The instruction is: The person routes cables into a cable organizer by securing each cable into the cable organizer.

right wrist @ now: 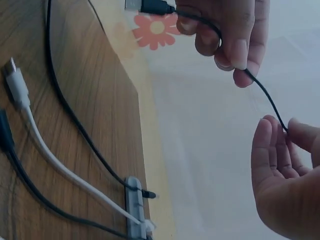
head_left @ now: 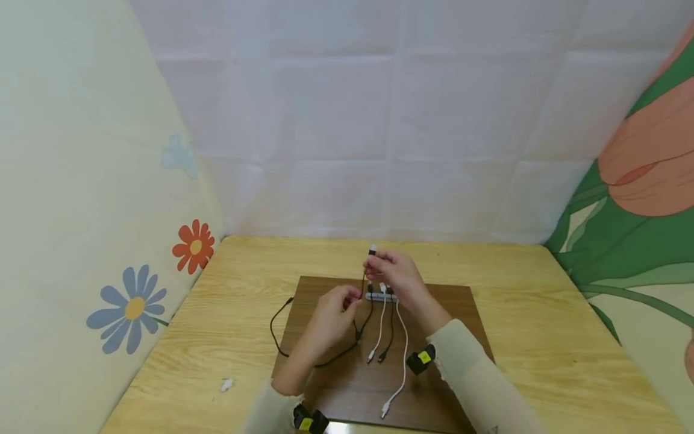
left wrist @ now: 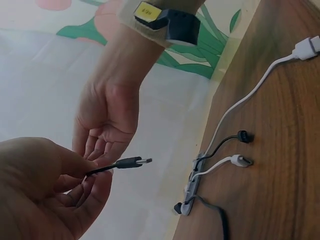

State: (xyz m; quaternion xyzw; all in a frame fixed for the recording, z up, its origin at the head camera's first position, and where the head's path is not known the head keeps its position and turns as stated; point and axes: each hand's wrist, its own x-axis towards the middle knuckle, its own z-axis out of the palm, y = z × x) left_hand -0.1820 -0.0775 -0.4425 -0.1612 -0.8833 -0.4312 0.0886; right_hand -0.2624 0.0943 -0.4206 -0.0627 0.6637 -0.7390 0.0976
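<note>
My left hand (head_left: 332, 310) pinches a thin black cable (right wrist: 265, 92) between thumb and fingers. A black plug with a metal tip (left wrist: 132, 162) sticks out past these fingers, toward the board. Thumb and forefinger of my right hand (head_left: 398, 277) pinch the same cable a short way along. In the head view, a black plug with a pale tip (head_left: 372, 250) shows just above the right fingers. Below the hands, a grey cable holder strip (right wrist: 134, 200) on the brown board (head_left: 347, 395) carries several black and white cables.
A long white cable (head_left: 405, 355), a short white one (head_left: 378, 337) and a short black one (head_left: 388, 340) trail over the board toward me. Another black cable (head_left: 275, 337) loops beyond the board's left edge. A small white scrap (head_left: 226, 384) lies on the wooden table (head_left: 179, 374).
</note>
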